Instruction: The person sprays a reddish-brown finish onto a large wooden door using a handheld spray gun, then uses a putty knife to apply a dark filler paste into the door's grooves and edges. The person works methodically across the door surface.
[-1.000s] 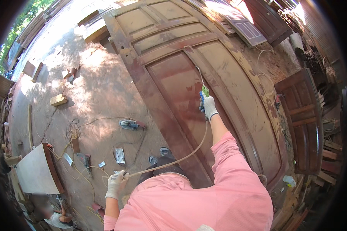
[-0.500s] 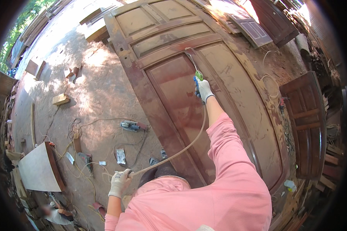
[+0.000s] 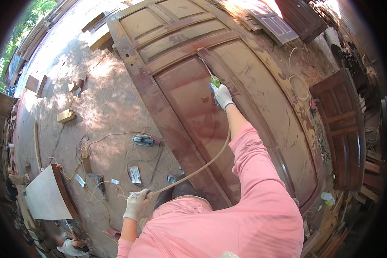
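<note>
My right hand (image 3: 223, 96), in a white glove with blue on the fingers, is closed round the green handle of an air blow gun (image 3: 215, 81). The gun's thin metal tube reaches to the upper corner of a long recessed panel on a large brown wooden door (image 3: 189, 91). That door lies flat in front of me, with pale dust and darker, reddish patches on it. A beige air hose (image 3: 204, 166) runs from the gun in a curve over the door's near part. Lower left, my gloved left hand (image 3: 135, 204) grips this hose beside my hip.
On the ground to the left are a blue-grey power tool (image 3: 146, 140), another tool (image 3: 97, 182), cords, a wooden block (image 3: 66, 115) and a pale board (image 3: 48, 195). A dark door (image 3: 340, 129) stands at right. A person (image 3: 72, 245) is at lower left.
The view has turned slightly, so the door sits a little further left. The blow gun's tip stays near the same panel corner, and both hands keep their hold.
</note>
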Demonstrator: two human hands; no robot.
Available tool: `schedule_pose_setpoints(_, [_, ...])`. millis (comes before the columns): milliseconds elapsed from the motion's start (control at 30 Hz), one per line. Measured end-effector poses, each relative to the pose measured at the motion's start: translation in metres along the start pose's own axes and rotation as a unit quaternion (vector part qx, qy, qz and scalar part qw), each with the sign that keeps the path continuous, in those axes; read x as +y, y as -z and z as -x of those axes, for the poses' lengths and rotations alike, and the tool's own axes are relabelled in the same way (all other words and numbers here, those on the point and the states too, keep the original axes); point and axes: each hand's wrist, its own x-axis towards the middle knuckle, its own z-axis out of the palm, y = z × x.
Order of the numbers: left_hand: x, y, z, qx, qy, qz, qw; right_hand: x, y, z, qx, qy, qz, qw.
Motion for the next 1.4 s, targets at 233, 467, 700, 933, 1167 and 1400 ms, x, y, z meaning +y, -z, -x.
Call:
schedule_pose_setpoints(233, [-0.005,-0.009,0.007,0.020,0.017,-0.017,1.000,-0.019,-0.018,-0.014,0.030,-0.018,0.124,0.992])
schedule_pose_setpoints(467, [0.001,-0.012,0.021,-0.005,0.050,0.009,0.999,-0.027,-0.031,0.002,-0.045,0.020,0.069,0.996])
schedule_pose_setpoints(700, [-0.001,-0.013,0.023,-0.011,0.067,-0.004,0.998,-0.042,-0.075,0.047,-0.218,0.063,0.024,0.974])
schedule_pose_setpoints(933, [-0.008,-0.008,0.027,-0.004,0.058,-0.009,0.998,-0.042,-0.089,0.064,-0.214,0.072,0.029,0.974])
schedule_pose_setpoints(1167, [-0.026,-0.021,0.030,0.002,0.048,-0.001,0.999,-0.020,-0.042,0.104,-0.161,0.027,-0.047,0.985])
schedule_pose_setpoints(1400, [-0.007,-0.009,0.021,-0.074,0.034,-0.045,0.996,0.063,0.044,0.167,-0.168,-0.048,-0.161,0.971])
